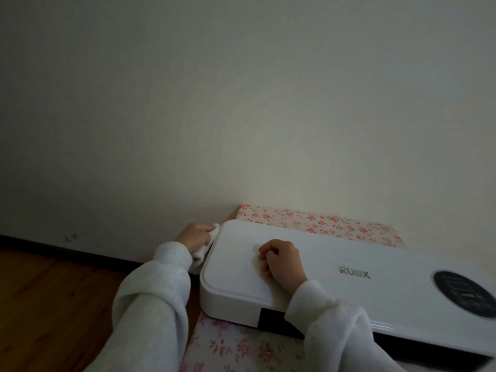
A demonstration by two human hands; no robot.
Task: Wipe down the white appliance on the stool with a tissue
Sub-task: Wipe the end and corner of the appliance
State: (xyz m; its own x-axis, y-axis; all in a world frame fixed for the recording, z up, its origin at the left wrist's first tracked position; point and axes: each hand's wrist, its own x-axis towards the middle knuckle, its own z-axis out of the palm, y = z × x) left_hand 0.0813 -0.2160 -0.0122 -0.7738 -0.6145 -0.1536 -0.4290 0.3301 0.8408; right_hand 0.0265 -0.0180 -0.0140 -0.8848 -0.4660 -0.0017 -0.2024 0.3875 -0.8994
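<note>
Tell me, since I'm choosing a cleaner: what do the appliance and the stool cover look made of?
The white appliance looks like smooth, slightly glossy moulded plastic: rounded corners, seam line. The stool cover looks like printed floral fabric, matte; padding underneath cannot be told.

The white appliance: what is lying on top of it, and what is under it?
On the white appliance rests the right hand, curled. Under it lies a floral cover. The stool itself is covered. The left hand presses a tissue against its end.
</note>
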